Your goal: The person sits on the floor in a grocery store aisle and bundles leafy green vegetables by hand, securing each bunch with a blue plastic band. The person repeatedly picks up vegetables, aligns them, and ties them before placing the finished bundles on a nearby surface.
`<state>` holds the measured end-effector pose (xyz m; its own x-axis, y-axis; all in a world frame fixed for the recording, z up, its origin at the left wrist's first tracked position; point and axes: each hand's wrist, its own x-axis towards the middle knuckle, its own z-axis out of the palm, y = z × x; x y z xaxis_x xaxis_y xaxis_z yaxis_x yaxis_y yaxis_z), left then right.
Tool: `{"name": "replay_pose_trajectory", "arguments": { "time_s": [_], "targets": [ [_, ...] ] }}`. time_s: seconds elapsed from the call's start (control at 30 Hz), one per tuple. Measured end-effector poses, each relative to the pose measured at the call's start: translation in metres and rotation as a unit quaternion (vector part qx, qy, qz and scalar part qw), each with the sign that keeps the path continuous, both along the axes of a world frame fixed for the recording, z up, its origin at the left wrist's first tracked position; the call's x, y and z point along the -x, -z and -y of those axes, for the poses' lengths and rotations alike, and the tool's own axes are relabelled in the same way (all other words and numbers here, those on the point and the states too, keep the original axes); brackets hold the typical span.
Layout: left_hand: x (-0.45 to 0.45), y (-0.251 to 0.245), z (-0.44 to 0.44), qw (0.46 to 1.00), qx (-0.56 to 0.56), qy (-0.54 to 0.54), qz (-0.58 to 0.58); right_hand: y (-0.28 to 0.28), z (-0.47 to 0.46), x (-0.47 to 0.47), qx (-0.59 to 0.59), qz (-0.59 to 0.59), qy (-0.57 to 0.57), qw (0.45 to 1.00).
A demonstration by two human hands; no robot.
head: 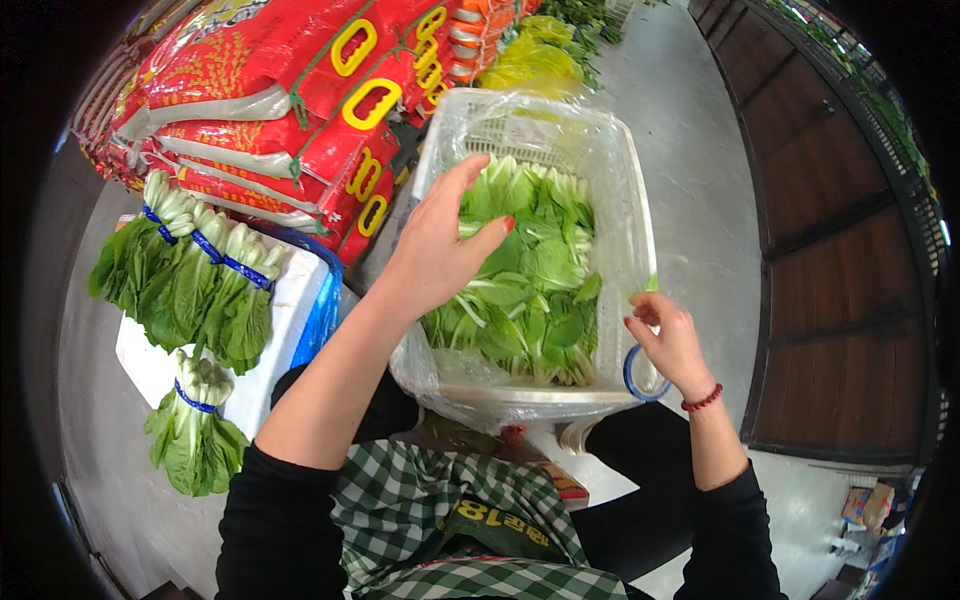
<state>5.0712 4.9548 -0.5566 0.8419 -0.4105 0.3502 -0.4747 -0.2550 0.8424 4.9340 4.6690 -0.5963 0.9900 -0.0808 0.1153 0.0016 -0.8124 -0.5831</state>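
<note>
A white plastic crate (pixel 643 217), lined with clear film, holds loose leafy greens with pale stems (pixel 536 262). My left hand (pixel 442 240) is over the crate's left part, thumb and fingers apart, holding nothing. At the right rim, my right hand (pixel 667 334) has its fingertips together by a small green leaf piece (pixel 651 283); a roll of blue tape (pixel 637 382) hangs at this hand. Bunches of greens bound with blue tape (pixel 217 277) lie on a white foam box (pixel 296 281) at the left, and another bound bunch (pixel 196 427) lies at its near edge.
Red sacks with yellow handles (pixel 300 112) are stacked beyond the foam box. Yellow plastic bags (pixel 536 60) and more greens lie past the crate. Dark brown panels (pixel 847 277) stand along the right side of the grey floor. My knees flank the crate's near end.
</note>
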Motion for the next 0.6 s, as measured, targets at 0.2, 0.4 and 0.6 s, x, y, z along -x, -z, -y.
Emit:
{"name": "replay_pose_trajectory", "arguments": {
  "time_s": [0.2, 0.4, 0.6],
  "targets": [
    [-0.017, -0.004, -0.004, 0.978, 0.159, -0.027, -0.131, 0.065, -0.076, -0.122, -0.046, -0.105, -0.144, 0.983],
    [-0.027, -0.008, -0.014, 0.980, 0.125, -0.037, -0.147, 0.211, -0.138, -0.173, 0.209, -0.276, -0.209, 0.915],
    [-0.037, -0.008, -0.018, 0.987, 0.101, -0.038, -0.117, 0.276, -0.155, -0.149, 0.269, -0.151, -0.096, 0.946]
  ]
}}
